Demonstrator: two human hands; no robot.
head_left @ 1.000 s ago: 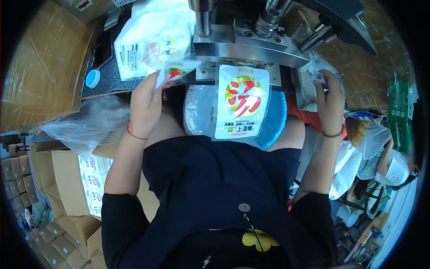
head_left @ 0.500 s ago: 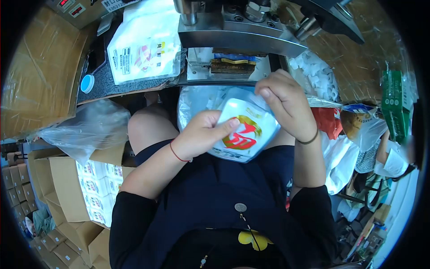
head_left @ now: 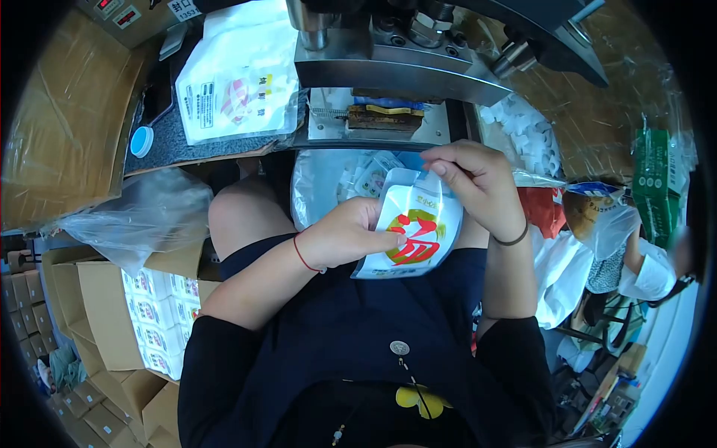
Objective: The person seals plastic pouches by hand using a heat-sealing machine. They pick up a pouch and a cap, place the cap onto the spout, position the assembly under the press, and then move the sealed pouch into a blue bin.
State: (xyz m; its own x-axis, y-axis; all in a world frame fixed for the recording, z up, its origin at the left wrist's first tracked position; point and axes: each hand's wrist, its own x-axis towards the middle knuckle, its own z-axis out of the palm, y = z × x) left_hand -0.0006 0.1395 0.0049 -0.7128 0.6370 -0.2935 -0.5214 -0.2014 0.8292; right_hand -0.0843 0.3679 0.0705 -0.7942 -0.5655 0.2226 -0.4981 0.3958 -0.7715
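A steel machine head [head_left: 396,67] is hanging across the top centre of the frame, catching bright, even light. Plastic-wrapped cardboard [head_left: 67,127] is filling the upper left. A grey mat [head_left: 168,138] is lying just beside it, with a blue cap [head_left: 140,141] resting on the mat. At middle left a crumpled clear bag [head_left: 142,213] is sagging above an open carton [head_left: 101,321] that is holding rows of white packets. Small brown cartons [head_left: 30,313] are piling up at the far lower left. Green boxes [head_left: 657,179] are standing at the right edge, where another person [head_left: 635,269] is sitting.
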